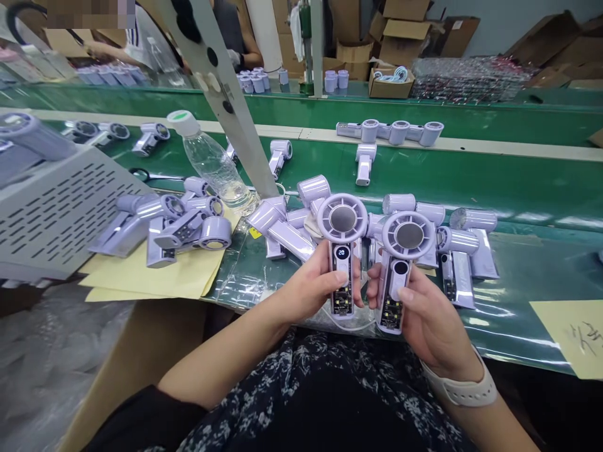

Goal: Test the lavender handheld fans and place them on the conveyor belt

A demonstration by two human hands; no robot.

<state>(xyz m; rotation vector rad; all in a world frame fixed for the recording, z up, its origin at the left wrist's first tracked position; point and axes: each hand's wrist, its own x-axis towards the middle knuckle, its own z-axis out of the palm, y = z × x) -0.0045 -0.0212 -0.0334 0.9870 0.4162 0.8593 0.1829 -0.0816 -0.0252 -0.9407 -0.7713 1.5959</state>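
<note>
My left hand is wrapped round a lilac handheld fan, held upright with its round grille facing me. Its small display reads 20, and my thumb lies on the front of the handle. In my right hand is a second lilac fan, also upright, with a dark display and my thumb on its handle front. Both handles show circuit boards near the bottom. Behind the two held fans, a pile of lilac fans lies on the green surface, and more fans lie to the right.
A clear bottle stands beside a slanted metal post. Several fans lie on yellow paper at left, near a slotted grey box. Fans rest across the green conveyor. Yellow paper lies right. People sit beyond.
</note>
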